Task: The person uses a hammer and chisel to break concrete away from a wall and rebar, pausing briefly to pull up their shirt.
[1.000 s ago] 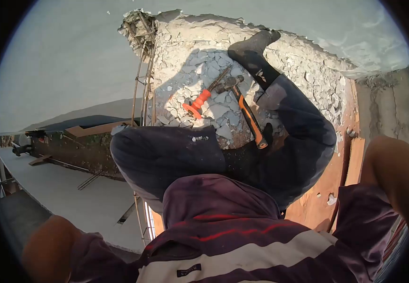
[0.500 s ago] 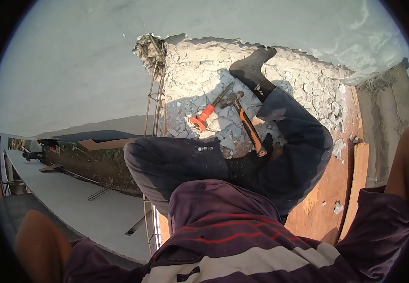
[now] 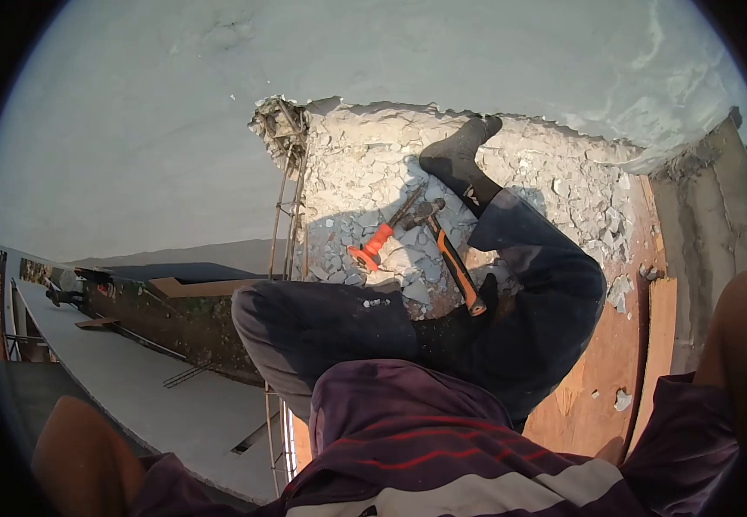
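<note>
Neither of my hands shows; only my bent left arm (image 3: 85, 457) at the lower left edge and my right arm (image 3: 731, 345) at the right edge are visible. Between my folded legs (image 3: 554, 284), a hammer (image 3: 457, 267) with an orange and black handle rests on broken concrete, its head pointing away from me. Left of it lies a chisel (image 3: 376, 244) with a red grip and hand guard, its steel end close to the hammer head. Nobody holds either tool.
Concrete rubble (image 3: 347, 228) covers the broken-out section around my socked foot (image 3: 455, 159). Exposed rebar (image 3: 280, 224) runs along its left side, beside a drop to a lower level. Smooth concrete (image 3: 477, 52) lies beyond a jagged edge. Wooden boards (image 3: 601, 370) are at right.
The view has tilted, so the legs, tools and rubble appear lower in the picture. The hammer and chisel lie as before.
</note>
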`<state>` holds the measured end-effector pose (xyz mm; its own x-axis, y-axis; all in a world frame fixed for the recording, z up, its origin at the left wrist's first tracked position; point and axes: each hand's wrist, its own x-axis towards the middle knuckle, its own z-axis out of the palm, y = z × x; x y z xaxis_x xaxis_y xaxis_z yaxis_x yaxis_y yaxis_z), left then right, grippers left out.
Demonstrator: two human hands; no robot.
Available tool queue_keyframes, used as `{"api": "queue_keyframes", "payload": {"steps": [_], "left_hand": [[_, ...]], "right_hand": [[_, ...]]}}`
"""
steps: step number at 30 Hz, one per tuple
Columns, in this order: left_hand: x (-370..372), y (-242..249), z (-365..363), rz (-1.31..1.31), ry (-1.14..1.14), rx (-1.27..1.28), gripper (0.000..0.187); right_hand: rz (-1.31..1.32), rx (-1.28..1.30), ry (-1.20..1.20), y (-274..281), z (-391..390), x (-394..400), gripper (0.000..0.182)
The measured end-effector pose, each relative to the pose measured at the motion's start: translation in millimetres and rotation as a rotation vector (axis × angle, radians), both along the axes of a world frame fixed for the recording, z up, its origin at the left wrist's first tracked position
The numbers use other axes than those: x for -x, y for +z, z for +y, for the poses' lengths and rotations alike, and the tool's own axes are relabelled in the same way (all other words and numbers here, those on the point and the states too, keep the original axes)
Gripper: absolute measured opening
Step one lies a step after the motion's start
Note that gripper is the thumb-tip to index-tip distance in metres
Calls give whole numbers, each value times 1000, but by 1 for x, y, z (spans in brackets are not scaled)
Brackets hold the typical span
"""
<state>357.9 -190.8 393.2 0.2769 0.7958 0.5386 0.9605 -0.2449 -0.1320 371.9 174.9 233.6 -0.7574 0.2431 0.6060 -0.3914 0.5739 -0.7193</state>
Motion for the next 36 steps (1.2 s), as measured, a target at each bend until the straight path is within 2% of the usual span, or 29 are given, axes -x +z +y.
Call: {"api": "queue_keyframes", "payload": {"steps": [6, 9, 12, 13, 15, 17, 18, 20, 21, 22, 23, 24, 26, 27, 29, 32, 33, 35, 36], "left_hand": [[0, 1, 14, 10, -50, -51, 51], [-2, 12, 15, 37, -127, -198, 49], [8, 19, 20, -39, -75, -530, 47], [17, 11, 25, -125, -9, -647, 46], [44, -19, 46, -479, 181, -803, 45], [85, -88, 80, -1001, 480, -662, 43], [104, -138, 91, -1291, 615, -452, 33], [143, -263, 98, -1205, 886, -15, 37], [141, -297, 105, -1164, 984, 142, 42], [148, -350, 106, -1084, 1017, 257, 49], [146, -381, 109, -1042, 1040, 415, 51], [143, -402, 113, -998, 1060, 571, 53], [131, -422, 126, -880, 1093, 725, 54], [133, -427, 131, -884, 1130, 698, 53], [134, -437, 133, -892, 1197, 661, 51], [146, -450, 124, -955, 1015, 732, 46], [151, -456, 115, -1150, 942, 706, 41], [165, -466, 85, -1525, 768, 633, 33], [170, -461, 76, -1718, 766, 522, 30]], "right_hand": [[359, -115, 23, 75, 9, -43, 71], [336, -180, 0, 79, 8, -43, 73], [125, -188, -43, 22, 6, -26, 74], [25, -195, -46, -9, 3, -20, 75], [-219, -227, -54, -92, -6, -10, 76], [-520, -258, -94, -175, -22, -10, 77], [-691, -252, -107, -201, -28, -11, 74], [-1037, -261, -121, -245, -41, -14, 67], [-1207, -263, -124, -253, -46, -13, 63], [-1156, -201, -128, -255, -45, -11, 63], [-1106, -143, -127, -257, -41, -10, 63], [-1068, -109, -147, -264, -40, -8, 61], [-1000, -42, -177, -287, -39, -4, 58], [-1019, 36, -180, -291, -38, -2, 51], [-1030, 174, -146, -313, -29, -4, 49], [-945, 265, -165, -299, -34, -10, 52], [-896, 275, -179, -280, -37, -11, 55], [-729, 288, -164, -236, -43, -14, 45], [-647, 295, -156, -217, -47, -14, 41]]}}
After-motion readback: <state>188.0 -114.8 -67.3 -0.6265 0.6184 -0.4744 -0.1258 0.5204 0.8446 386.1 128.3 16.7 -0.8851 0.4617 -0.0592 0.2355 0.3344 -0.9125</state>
